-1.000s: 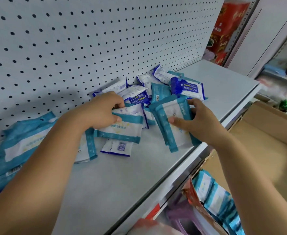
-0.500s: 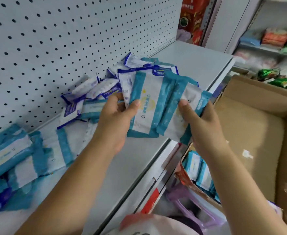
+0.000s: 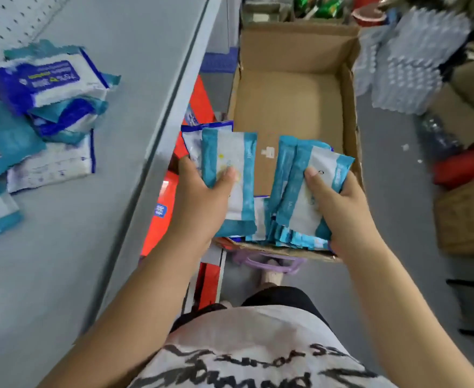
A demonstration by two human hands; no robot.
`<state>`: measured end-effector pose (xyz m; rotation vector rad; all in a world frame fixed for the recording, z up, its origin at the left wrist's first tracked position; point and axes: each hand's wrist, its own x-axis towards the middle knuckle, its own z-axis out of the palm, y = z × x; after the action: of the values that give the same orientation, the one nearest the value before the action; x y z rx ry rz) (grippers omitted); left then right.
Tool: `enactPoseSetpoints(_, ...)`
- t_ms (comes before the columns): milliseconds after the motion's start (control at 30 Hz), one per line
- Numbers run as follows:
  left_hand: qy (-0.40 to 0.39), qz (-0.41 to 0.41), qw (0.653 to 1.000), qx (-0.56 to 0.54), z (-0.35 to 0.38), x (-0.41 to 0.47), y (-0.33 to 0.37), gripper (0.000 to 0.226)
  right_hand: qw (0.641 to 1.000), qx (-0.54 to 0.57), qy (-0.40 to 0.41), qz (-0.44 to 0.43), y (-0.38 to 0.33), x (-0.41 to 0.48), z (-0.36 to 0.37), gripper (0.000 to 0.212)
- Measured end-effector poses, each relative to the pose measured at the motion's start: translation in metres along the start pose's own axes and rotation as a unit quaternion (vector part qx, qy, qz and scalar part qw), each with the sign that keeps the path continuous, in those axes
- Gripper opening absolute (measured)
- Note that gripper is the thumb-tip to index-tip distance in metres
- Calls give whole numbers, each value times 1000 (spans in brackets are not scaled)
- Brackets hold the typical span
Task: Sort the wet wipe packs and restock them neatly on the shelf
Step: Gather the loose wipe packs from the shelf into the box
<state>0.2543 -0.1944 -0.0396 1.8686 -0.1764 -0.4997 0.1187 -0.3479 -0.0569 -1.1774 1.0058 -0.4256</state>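
Altogether two bundles of wet wipe packs are held above the open cardboard box (image 3: 286, 102), just off the shelf's front edge. The left hand (image 3: 202, 203) grips two packs that can be counted: a teal-striped pack (image 3: 230, 152) in front under the thumb, and a blue-edged pack (image 3: 192, 141) peeking out behind it. The right hand (image 3: 342, 208) clasps a thicker teal bundle (image 3: 300, 191). Two fronts show, and a fan of further edges sits below them. Whether those edges belong to the bundle or lie in the box cannot be told.

On the grey shelf (image 3: 76, 261) a loose pile of packs (image 3: 48, 88) lies near the pegboard (image 3: 3, 21). Roughly seven, teal and dark blue, overlap there. They are blurred, and the left border cuts several off.

Bare shelf runs from the pile to the front edge. The far half of the box floor is bare. Beyond the box stand shrink-wrapped water bottles (image 3: 409, 65), blurred.
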Motion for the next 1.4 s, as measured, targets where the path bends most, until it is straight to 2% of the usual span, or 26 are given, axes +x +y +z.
enactPoseSetpoints(100, -5, -30, 998, 48, 40, 25, -29, 40, 996, -28, 78, 42, 34, 32, -49, 49)
enactPoseSetpoints(267, -59, -105, 982, 143, 96, 60, -89, 50, 978, -54, 148, 137, 93, 73, -111, 49)
enactPoseSetpoints(433, -90, -159, 957, 226, 139, 82, -135, 44, 966, -111, 155, 175, 126, 104, -130, 50)
enactPoseSetpoints(600, -144, -186, 929, 285, 168, 92, -160, 41, 962, -199, 124, 143, 146, 137, -131, 65)
enactPoseSetpoints(733, -145, -159, 887, 408, 179, 92, -170, 57, 944, -290, 81, 134, 159, 155, -124, 67)
enactPoseSetpoints(833, -127, -134, 867, 463, 173, 92, -174, 68, 884, -448, 83, 103, 165, 163, -125, 75)
enactPoseSetpoints(900, -129, -108, 861, 480, 166, 92, -175, 76, 861, -495, 94, 73, 164, 165, -128, 81)
enactPoseSetpoints(1000, -131, -68, 863, 484, 156, 88, -170, 80, 861, -499, 80, 48, 157, 164, -131, 83)
enactPoseSetpoints(1100, -117, -8, 869, 481, 147, 81, -153, 72, 848, -528, 42, -19, 143, 160, -125, 78)
enactPoseSetpoints(1233, -74, 67, 888, 450, 127, 66, -127, 60, 847, -520, -49, -97, 111, 150, -103, 66)
enactPoseSetpoints(1400, 11, 188, 897, 400, 83, 32, -78, 53, 834, -477, -157, -230, 67, 123, -47, 41)
